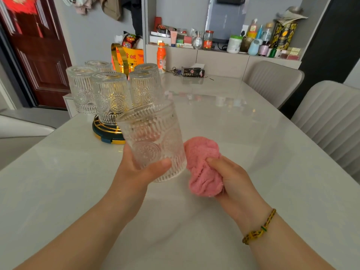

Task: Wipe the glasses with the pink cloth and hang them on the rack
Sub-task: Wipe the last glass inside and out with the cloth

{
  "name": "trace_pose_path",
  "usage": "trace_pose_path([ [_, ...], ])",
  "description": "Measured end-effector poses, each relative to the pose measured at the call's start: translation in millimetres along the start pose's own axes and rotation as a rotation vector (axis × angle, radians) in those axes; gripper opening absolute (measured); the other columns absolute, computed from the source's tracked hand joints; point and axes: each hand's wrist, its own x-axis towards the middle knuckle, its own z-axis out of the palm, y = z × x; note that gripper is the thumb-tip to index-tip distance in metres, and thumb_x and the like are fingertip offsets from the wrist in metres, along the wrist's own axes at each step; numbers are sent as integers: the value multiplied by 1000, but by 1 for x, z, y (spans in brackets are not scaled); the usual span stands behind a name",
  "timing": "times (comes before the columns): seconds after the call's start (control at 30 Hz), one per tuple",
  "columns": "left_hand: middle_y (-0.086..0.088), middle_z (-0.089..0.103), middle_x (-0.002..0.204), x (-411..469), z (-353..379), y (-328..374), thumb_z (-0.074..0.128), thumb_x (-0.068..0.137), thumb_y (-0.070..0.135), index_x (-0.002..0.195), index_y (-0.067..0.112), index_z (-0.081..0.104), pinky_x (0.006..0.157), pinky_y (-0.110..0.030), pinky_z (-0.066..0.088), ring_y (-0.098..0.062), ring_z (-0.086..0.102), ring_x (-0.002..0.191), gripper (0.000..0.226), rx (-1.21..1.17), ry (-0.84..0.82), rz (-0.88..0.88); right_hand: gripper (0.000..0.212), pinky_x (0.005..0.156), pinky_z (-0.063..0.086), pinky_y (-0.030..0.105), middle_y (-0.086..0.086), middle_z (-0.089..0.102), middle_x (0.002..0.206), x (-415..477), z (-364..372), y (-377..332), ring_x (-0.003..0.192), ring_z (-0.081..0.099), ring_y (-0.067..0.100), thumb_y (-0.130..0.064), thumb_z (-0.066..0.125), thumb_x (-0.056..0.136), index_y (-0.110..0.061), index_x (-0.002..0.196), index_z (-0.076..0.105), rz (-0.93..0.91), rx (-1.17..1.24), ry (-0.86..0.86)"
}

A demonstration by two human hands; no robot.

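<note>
My left hand (136, 170) grips a clear embossed glass (153, 141) near its base, mouth tilted up and away from me, above the white table (243, 152). Just to its right, my right hand (231, 178) holds a bunched pink cloth (202, 166), which touches the glass's lower right side. Behind the held glass stands the rack (109, 131) with a dark round base and gold wires. Several matching glasses hang upside down on it, such as one at the front (111, 96) and one at the right (145, 85).
An orange drink bottle (161, 57), keys and a dark packet (192, 72) lie at the table's far edge. A cluttered shelf (233, 41) runs along the back wall. Two grey chairs (272, 80) stand at the right side. A red door (37, 53) is at the left.
</note>
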Motion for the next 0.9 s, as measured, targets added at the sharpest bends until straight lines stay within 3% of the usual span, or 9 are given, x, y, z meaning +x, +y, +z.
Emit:
trace_pose_path([
  [0.1, 9, 71, 89, -1, 3, 3, 88, 27, 34, 115, 13, 48, 63, -8, 49, 3, 67, 82, 99, 127, -10, 82, 27, 65, 53, 19, 16, 66, 96, -2, 7, 13, 76, 63, 19, -1, 50, 84, 3, 110, 59, 11, -97, -89],
  [0.27, -4, 65, 103, 1, 5, 4, 76, 39, 30, 124, -4, 42, 68, -10, 49, -1, 66, 87, 98, 220, -16, 155, 21, 78, 52, 26, 15, 67, 96, -13, 19, 23, 87, 63, 21, 0, 60, 77, -2, 97, 64, 56, -228, -291],
  [0.33, -4, 64, 101, 5, 0, 3, 77, 40, 27, 123, -4, 42, 64, -11, 50, 0, 66, 83, 96, 233, 12, 137, 23, 73, 50, 31, 17, 64, 91, -10, 14, 20, 84, 59, 25, -3, 58, 68, -1, 90, 65, 56, -265, -257],
  [0.47, -1, 65, 100, 9, -7, 1, 79, 43, 24, 123, -2, 45, 62, -10, 50, 2, 66, 80, 91, 281, 68, 152, 58, 67, 39, 35, 18, 52, 90, -6, 8, 14, 80, 46, 30, -19, 58, 45, 18, 90, 52, 42, -244, -146],
  [0.5, 2, 64, 99, 8, -7, 0, 79, 44, 22, 122, -2, 45, 66, -8, 49, 4, 65, 83, 88, 294, 65, 166, 60, 66, 44, 38, 24, 55, 93, -6, 7, 13, 87, 32, 18, -19, 59, 50, 22, 93, 48, 23, -200, -124],
  [0.53, 5, 64, 97, 6, -5, -1, 77, 47, 16, 122, -4, 45, 67, -6, 47, 7, 64, 83, 84, 297, 54, 177, 49, 66, 50, 41, 30, 57, 96, -6, 7, 12, 100, 46, 57, -15, 58, 62, 22, 93, 49, 12, -144, -103],
  [0.57, 7, 62, 96, 4, -4, -3, 74, 49, 11, 122, -6, 44, 67, -3, 46, 11, 63, 81, 81, 297, 40, 180, 28, 66, 54, 36, 30, 60, 95, -6, 7, 10, 79, 59, 37, -7, 53, 75, 17, 90, 56, 5, -91, -95],
  [0.63, 9, 61, 98, 0, 1, -5, 71, 49, 10, 123, -7, 42, 67, -1, 43, 15, 61, 82, 82, 282, 14, 187, 21, 65, 55, 25, 19, 66, 88, -6, 8, 7, 74, 64, 23, 1, 43, 86, 5, 92, 63, -17, -20, -88],
  [0.9, -8, 63, 109, 9, -9, 5, 71, 45, 39, 123, -5, 45, 70, -9, 48, 1, 64, 88, 92, 255, 93, 213, 13, 66, 55, 20, 7, 69, 81, -19, 20, 14, 71, 66, 13, -2, 55, 83, -4, 92, 65, 46, -156, -308],
])
